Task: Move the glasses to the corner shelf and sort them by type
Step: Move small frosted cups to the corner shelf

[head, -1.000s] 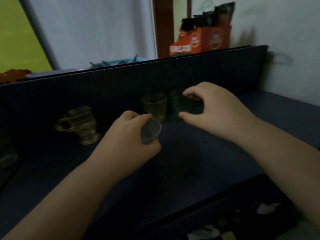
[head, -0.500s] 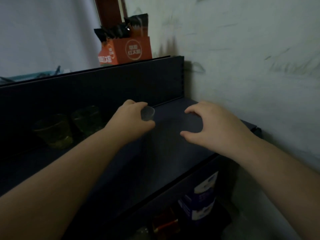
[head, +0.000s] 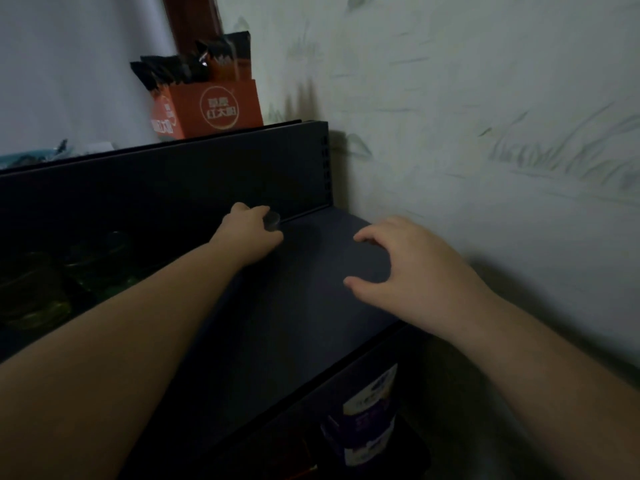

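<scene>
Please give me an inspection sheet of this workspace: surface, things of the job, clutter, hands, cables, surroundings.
Surface: dark shelf, bare near the corner.
Job's things: small clear glass in the left hand; green glasses dim at left.
Clutter: orange box of sachets on the upper ledge.
Hands: left grips the glass; right hand open, empty, over the shelf.
Cables: nothing seen.
Surroundings: pale wall at right; packages below.

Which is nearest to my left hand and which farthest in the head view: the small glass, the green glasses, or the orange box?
1. Small glass: held in the left hand, near the shelf's back corner.
2. Green glasses: on the shelf, to the left beside the forearm.
3. Orange box: up on the top ledge, behind.
</scene>
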